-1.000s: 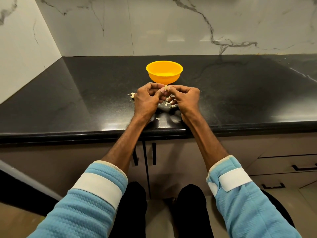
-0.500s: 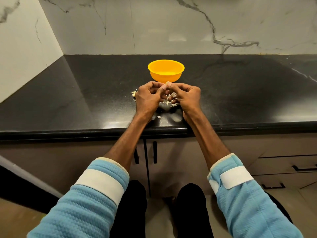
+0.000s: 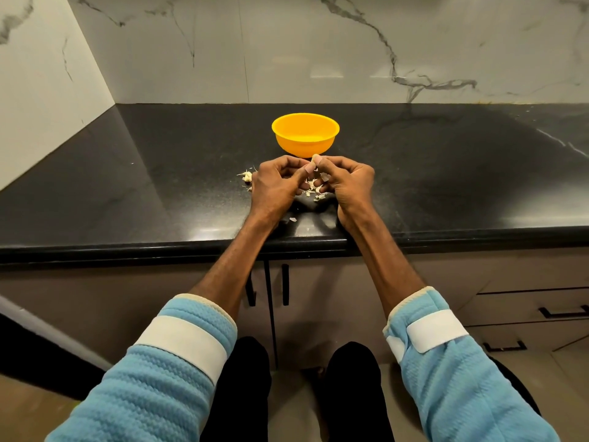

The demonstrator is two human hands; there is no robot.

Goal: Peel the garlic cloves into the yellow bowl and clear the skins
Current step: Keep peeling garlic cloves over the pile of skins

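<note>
The yellow bowl (image 3: 305, 138) stands on the black counter (image 3: 159, 173), just beyond my hands. My left hand (image 3: 275, 186) and my right hand (image 3: 349, 183) are curled together over the counter, thumbs and fingertips meeting on a small garlic clove (image 3: 314, 161) that is mostly hidden by the fingers. Loose pale garlic skins (image 3: 314, 194) lie on the counter under and between the hands. More garlic pieces (image 3: 247, 177) sit just left of my left hand. A skin scrap (image 3: 291, 220) lies near the front edge.
Marble walls rise behind and to the left of the counter. The counter's front edge (image 3: 191, 247) runs below my wrists, with cabinet doors and drawer handles (image 3: 285, 283) underneath. Bare black counter extends to the left and right of the bowl.
The view has shifted slightly. Both hands have stayed together in front of the bowl, the fingers working on the clove, with the fingertips now a little closer to the bowl.
</note>
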